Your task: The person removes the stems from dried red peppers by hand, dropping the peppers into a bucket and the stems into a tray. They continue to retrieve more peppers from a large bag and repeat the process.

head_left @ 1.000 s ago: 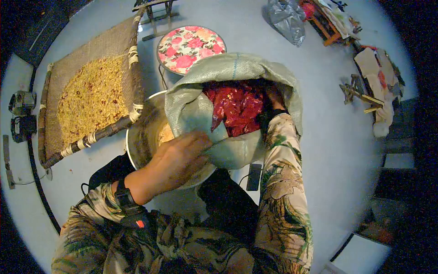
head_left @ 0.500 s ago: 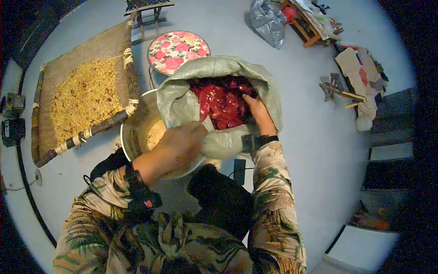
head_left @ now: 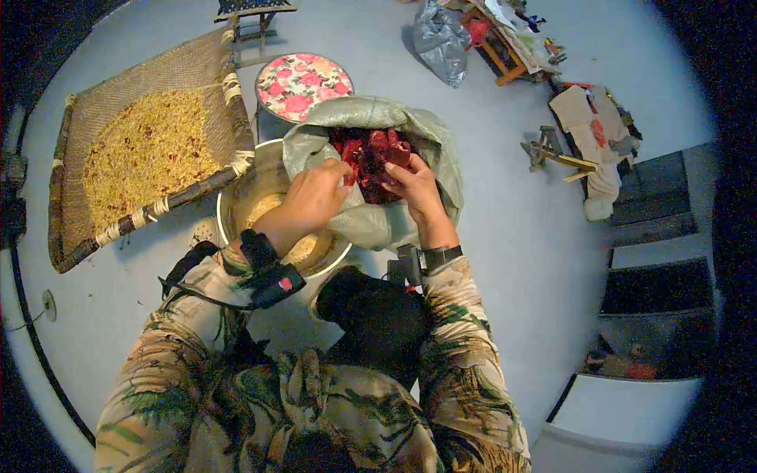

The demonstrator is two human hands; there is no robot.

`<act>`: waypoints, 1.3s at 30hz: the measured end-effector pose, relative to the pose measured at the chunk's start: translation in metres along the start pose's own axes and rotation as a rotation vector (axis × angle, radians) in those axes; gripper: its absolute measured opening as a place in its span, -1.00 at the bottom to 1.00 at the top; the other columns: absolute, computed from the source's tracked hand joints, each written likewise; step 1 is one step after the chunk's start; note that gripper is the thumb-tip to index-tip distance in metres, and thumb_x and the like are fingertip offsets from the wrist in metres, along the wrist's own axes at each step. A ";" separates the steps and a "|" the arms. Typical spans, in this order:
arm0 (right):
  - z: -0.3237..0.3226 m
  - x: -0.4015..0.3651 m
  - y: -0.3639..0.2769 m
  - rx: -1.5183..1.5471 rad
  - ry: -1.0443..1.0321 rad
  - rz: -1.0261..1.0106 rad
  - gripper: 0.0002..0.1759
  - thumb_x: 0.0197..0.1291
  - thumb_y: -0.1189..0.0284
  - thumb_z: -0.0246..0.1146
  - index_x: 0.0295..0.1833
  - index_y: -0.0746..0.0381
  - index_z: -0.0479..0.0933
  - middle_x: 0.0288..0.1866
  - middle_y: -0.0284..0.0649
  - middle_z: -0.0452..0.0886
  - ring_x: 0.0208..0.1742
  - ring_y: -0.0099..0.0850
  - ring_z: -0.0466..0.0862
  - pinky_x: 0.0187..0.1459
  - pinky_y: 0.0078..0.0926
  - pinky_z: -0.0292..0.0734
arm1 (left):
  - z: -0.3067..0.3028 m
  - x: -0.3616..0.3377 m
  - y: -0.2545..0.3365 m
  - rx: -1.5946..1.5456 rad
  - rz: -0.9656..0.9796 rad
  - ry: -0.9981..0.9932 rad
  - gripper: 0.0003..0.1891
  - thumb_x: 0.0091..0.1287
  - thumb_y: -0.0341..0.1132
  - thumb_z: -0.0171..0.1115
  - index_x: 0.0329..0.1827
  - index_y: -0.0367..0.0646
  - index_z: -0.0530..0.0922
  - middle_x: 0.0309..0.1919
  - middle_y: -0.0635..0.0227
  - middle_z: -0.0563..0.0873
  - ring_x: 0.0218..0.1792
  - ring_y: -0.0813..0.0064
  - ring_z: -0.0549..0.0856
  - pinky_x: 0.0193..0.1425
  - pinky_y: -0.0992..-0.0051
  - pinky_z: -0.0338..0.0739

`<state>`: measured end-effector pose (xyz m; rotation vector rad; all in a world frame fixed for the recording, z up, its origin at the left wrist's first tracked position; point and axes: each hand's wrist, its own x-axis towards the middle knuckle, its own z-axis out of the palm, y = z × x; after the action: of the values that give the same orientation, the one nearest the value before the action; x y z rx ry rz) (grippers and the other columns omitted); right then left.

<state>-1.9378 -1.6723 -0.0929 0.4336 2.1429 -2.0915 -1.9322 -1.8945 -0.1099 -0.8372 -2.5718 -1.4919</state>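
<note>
A pale green woven sack (head_left: 315,126) stands with its mouth rolled open, filled with dark red dried chili peppers (head_left: 343,142). Over the opening, my right hand (head_left: 422,193) has its thumb and fingers closed on dried chili peppers. At the sack's near left edge is my left hand (head_left: 315,193), fingers pinched together; a bit of red chili shows at the fingertips. Beneath that arm and partly behind the sack sits a wide metal pot (head_left: 225,209), with pale yellow stuff in its bottom.
On the left lies a woven tray (head_left: 83,130) with a wooden frame, bearing yellow seeds (head_left: 150,158) with red flecks. A flowered round stool (head_left: 303,83) stands behind the sack. A grey plastic bag (head_left: 441,47) and a cloth-covered bench (head_left: 587,134) are farther right.
My right hand has come up from deep in the sack with chili peppers in its fingers. My left hand has moved up to the sack's mouth. The view has shifted slightly.
</note>
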 end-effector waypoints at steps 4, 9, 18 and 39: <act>0.016 -0.011 -0.003 0.079 -0.004 -0.038 -0.65 0.06 0.50 0.32 -0.01 0.17 0.44 -0.15 -0.30 0.58 -0.22 -0.46 0.60 -0.22 -0.42 0.64 | 0.002 0.008 0.000 -0.253 -0.110 0.084 -0.63 0.14 -0.34 0.25 0.00 -0.28 0.47 -0.16 0.04 0.63 -0.23 0.13 0.66 -0.14 0.26 0.53; 0.033 -0.019 0.006 0.141 0.044 -0.086 -0.62 0.02 0.55 0.32 0.01 0.19 0.44 -0.14 -0.29 0.59 -0.21 -0.45 0.61 -0.21 -0.45 0.64 | 0.019 0.022 -0.018 -0.499 -0.071 0.236 -0.55 0.11 -0.34 0.32 0.05 -0.30 0.45 -0.22 0.06 0.66 -0.34 0.36 0.68 -0.27 0.39 0.56; 0.067 -0.042 0.004 0.369 0.009 -0.137 -0.55 -0.07 0.65 0.25 0.03 0.23 0.45 -0.14 -0.30 0.59 -0.17 -0.42 0.59 -0.11 -0.45 0.55 | 0.009 0.023 -0.008 -0.482 -0.026 0.273 -0.66 0.07 -0.37 0.35 -0.08 -0.26 0.56 -0.19 0.25 0.58 -0.27 0.45 0.62 -0.26 0.52 0.50; 0.060 -0.027 0.010 0.133 0.115 -0.229 -0.50 -0.15 0.63 0.32 0.03 0.27 0.49 -0.12 -0.28 0.61 -0.15 -0.48 0.59 -0.06 -0.53 0.48 | -0.011 0.019 0.008 -0.473 -0.028 0.353 -0.80 0.13 -0.44 0.22 -0.18 -0.30 0.54 -0.27 0.24 0.57 -0.27 0.49 0.61 -0.28 0.53 0.50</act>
<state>-1.9160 -1.7347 -0.0973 0.3427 2.2178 -2.3986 -1.9473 -1.8921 -0.0913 -0.5018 -2.0186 -2.0796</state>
